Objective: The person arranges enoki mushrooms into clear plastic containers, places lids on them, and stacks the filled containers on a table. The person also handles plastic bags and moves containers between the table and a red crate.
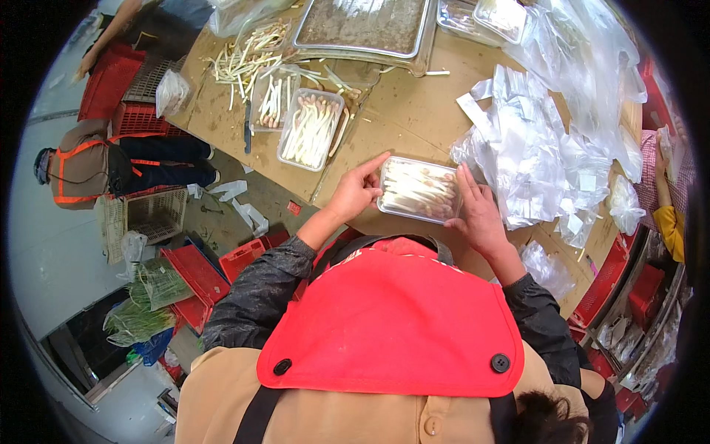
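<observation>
Between my two hands is a clear plastic tray (420,188) packed with pale stalks that have pinkish ends. A shiny clear layer seems to cover it; whether that is a lid or film I cannot tell. My left hand (355,191) grips its left end, thumb bent near the rim. On the right end, my right hand (478,213) presses with its fingers along the side and the thumb at the near corner. Up and to the left lies an open clear tray (310,130) full of similar stalks. It overlaps another tray (270,105) that holds fewer stalks.
A knife (248,126) lies by the cardboard-covered table's (407,119) left edge. Loose stalks (249,55) are heaped beyond. A metal tray (360,28) sits at the back. Clear plastic bags (527,150) pile up at right. A person (83,161) bends beside crates (155,211) at left.
</observation>
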`<state>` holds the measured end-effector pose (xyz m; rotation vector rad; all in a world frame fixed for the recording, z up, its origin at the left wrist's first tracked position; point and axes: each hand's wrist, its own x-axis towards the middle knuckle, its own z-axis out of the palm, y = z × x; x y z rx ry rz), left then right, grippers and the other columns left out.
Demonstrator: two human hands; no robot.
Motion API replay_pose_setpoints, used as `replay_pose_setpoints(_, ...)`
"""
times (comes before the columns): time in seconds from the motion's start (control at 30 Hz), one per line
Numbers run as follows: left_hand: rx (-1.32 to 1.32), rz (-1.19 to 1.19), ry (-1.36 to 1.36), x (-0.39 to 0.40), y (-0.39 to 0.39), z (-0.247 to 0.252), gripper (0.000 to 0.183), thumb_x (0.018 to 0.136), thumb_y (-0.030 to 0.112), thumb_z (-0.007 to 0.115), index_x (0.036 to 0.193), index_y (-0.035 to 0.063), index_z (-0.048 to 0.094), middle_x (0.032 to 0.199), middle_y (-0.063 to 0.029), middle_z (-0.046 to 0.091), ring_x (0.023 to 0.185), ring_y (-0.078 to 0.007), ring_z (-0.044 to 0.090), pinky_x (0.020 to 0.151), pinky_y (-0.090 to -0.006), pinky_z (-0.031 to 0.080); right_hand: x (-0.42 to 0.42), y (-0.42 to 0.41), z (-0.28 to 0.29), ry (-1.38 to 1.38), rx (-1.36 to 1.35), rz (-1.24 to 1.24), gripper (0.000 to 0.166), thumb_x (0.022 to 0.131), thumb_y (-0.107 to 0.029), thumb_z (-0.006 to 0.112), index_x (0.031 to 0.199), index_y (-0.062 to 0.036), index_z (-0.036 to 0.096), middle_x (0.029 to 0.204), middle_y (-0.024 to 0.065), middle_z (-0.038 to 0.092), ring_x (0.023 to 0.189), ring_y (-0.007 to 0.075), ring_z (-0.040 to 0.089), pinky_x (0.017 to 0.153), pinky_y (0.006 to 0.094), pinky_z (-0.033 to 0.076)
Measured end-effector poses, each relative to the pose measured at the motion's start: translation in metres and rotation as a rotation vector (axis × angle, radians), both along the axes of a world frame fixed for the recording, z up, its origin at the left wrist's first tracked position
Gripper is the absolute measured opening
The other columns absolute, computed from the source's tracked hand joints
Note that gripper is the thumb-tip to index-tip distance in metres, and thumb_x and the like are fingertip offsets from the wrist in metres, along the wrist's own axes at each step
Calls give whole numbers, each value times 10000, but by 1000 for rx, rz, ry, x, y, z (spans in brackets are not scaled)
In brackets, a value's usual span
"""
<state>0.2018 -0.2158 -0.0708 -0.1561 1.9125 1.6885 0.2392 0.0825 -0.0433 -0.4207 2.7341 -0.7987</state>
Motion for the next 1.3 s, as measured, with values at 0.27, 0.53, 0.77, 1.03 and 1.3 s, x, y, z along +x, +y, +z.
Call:
replay_pose_setpoints(0.27, 157, 191, -28, 6, -10, -10, 520, 923, -78, 552, 1433, -1, 491, 975, -73, 621, 820, -144, 642, 707, -272, 568, 31, 7, -17, 33, -312, -219, 927, 756, -105, 823, 1532, -50, 318, 1364, 194, 541, 1147, 342, 564, 981, 403, 479)
replay_pose_setpoints(0.53, -52, 146, 9, 23, -13, -15, 269, 961, 18, 571, 1215, -31, 644, 955, -80, 687, 798, -131, 656, 709, -281, 574, 64, 6, -40, -328, -822, -683, 399, 952, -66, 655, 1332, -4, 550, 1140, 79, 669, 990, 139, 648, 869, 282, 531)
replay_pose_setpoints(0.77, -2, 149, -52, 31, 20, -8, 191, 971, 14, 535, 1127, -33, 635, 969, -54, 682, 832, -122, 635, 726, -287, 546, 38, -32, -14, -193, -908, -586, 489, 919, -65, 690, 1337, -28, 439, 1201, 78, 601, 992, 143, 627, 869, 309, 515)
replay_pose_setpoints(1.03, 306, 163, -90, 28, 38, -1, 274, 1023, 71, 492, 1248, -49, 592, 1032, -69, 691, 852, -165, 681, 789, -304, 570, -24, -45, 48, -15, -871, -495, 504, 944, -49, 659, 1340, -31, 348, 1237, 110, 585, 976, 136, 631, 734, 270, 541)
replay_pose_setpoints(1.3, 188, 172, -151, 45, 13, -5, 227, 1002, 51, 534, 1182, -45, 634, 989, -96, 680, 787, -158, 666, 699, -315, 590, -39, -56, 59, 684, -300, -120, 537, 914, 32, 609, 1435, -49, 507, 1281, 191, 568, 1154, 357, 552, 1001, 396, 455)
